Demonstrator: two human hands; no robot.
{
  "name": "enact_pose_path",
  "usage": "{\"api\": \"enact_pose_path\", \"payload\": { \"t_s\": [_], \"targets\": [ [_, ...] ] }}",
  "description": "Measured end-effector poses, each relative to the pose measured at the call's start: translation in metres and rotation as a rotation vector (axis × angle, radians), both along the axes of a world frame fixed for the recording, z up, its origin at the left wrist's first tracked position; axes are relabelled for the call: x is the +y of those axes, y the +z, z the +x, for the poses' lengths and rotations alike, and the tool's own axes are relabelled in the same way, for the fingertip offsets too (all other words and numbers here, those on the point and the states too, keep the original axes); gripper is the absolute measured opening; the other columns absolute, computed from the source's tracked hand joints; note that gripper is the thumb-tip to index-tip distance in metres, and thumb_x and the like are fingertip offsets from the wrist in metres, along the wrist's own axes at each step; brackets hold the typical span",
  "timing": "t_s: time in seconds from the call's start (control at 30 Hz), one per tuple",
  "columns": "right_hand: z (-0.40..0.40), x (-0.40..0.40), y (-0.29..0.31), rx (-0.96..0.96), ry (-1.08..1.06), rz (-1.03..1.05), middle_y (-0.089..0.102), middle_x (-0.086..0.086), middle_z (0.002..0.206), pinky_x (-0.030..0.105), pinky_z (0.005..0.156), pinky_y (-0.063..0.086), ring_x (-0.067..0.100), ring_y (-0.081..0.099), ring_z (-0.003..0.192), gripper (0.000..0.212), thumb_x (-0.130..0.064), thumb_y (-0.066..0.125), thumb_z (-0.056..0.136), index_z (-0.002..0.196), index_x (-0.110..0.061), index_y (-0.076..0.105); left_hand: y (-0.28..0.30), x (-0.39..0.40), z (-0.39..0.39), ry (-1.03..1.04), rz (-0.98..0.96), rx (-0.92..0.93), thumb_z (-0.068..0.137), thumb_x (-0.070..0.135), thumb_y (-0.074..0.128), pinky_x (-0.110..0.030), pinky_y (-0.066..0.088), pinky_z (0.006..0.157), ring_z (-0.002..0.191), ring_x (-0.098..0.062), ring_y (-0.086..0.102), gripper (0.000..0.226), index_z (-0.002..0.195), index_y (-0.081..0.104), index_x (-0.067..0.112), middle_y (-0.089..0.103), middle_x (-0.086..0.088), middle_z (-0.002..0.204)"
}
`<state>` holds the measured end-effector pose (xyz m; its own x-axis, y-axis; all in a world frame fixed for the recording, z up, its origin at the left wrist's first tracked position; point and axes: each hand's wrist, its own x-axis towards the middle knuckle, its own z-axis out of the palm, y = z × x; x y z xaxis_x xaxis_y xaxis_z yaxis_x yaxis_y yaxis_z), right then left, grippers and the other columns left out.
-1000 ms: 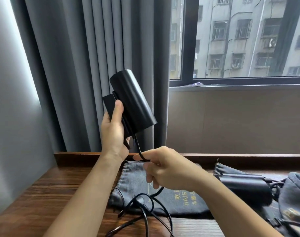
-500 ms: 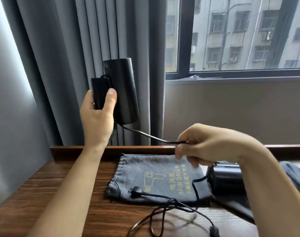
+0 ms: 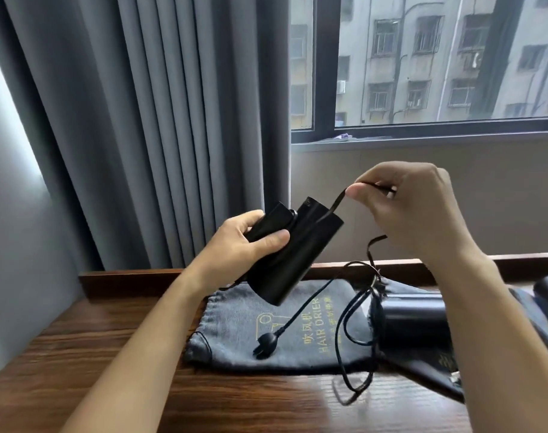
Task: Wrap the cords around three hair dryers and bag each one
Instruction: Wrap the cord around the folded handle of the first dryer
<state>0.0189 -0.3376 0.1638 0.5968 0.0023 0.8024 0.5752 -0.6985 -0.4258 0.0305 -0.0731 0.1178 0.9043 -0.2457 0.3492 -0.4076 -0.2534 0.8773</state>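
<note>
Black hair dryers [image 3: 297, 254], two visible; one grey bag [image 3: 235, 335] lies flat.

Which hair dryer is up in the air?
The black cylindrical hair dryer gripped by the left hand is lifted; the other black hair dryer lies on the wooden table.

both forearms are bare to the frame edge, no sleeves showing; the left hand [image 3: 244, 242] and right hand [image 3: 413, 210] wear nothing.
</note>
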Motion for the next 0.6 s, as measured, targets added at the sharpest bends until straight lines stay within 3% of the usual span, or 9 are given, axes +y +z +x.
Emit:
{"api": "enact_pose_path", "payload": {
  "t_s": [0.2,0.3,0.37,0.47,0.5,0.6],
  "targets": [
    [0.009,0.005,-0.005,-0.043,-0.018,0.191,0.074,-0.015,0.072,0.02,0.069,0.049,0.003,0.067,0.067,0.02,-0.046,0.086,0.078,0.078,-0.027,0.081,0.005,-0.006,-0.013,-0.139,-0.029,0.071,0.094,0.023,0.071,-0.028,0.059,0.082,0.096,-0.019,0.076,0.021,0.113,0.075,0.015,0.078,-0.008,0.104],
    [0.013,0.004,-0.008,-0.005,-0.01,0.215,0.074,-0.014,0.068,0.019,0.066,0.047,0.001,0.066,0.064,0.023,-0.048,0.087,0.077,0.078,-0.025,0.083,0.007,-0.012,-0.021,-0.191,-0.045,0.128,0.094,0.031,0.07,-0.029,0.059,0.08,0.093,-0.02,0.073,0.026,0.113,0.074,0.013,0.075,-0.008,0.101],
    [0.017,0.002,-0.011,0.034,0.052,0.269,0.073,-0.012,0.065,0.02,0.063,0.047,0.001,0.064,0.06,0.021,-0.045,0.088,0.078,0.077,-0.025,0.083,0.008,-0.016,-0.026,-0.2,-0.088,0.186,0.098,0.042,0.066,-0.038,0.057,0.085,0.093,-0.027,0.067,0.036,0.108,0.073,0.008,0.069,-0.01,0.098],
    [0.019,0.0,-0.014,0.069,0.166,0.37,0.074,-0.006,0.066,0.029,0.063,0.051,0.011,0.066,0.061,0.02,-0.044,0.089,0.079,0.076,-0.025,0.083,0.012,-0.018,-0.036,-0.187,-0.193,0.354,0.097,0.065,0.049,-0.044,0.056,0.099,0.101,-0.032,0.071,0.056,0.094,0.081,0.02,0.075,-0.011,0.104],
    [0.019,0.001,-0.014,0.074,0.187,0.389,0.075,-0.004,0.067,0.031,0.063,0.053,0.014,0.067,0.062,0.021,-0.044,0.088,0.079,0.077,-0.024,0.083,0.011,-0.018,-0.034,-0.19,-0.166,0.301,0.095,0.07,0.05,-0.042,0.058,0.096,0.1,-0.032,0.072,0.057,0.095,0.081,0.022,0.076,-0.011,0.104],
    [0.023,0.006,-0.019,0.112,0.25,0.419,0.074,0.003,0.066,0.035,0.061,0.051,0.016,0.065,0.06,0.027,-0.049,0.086,0.081,0.077,-0.022,0.083,0.01,-0.017,-0.03,-0.235,-0.174,0.112,0.076,0.068,0.078,-0.036,0.061,0.078,0.088,-0.024,0.07,0.053,0.103,0.074,0.023,0.072,-0.007,0.096]
  ]
}}
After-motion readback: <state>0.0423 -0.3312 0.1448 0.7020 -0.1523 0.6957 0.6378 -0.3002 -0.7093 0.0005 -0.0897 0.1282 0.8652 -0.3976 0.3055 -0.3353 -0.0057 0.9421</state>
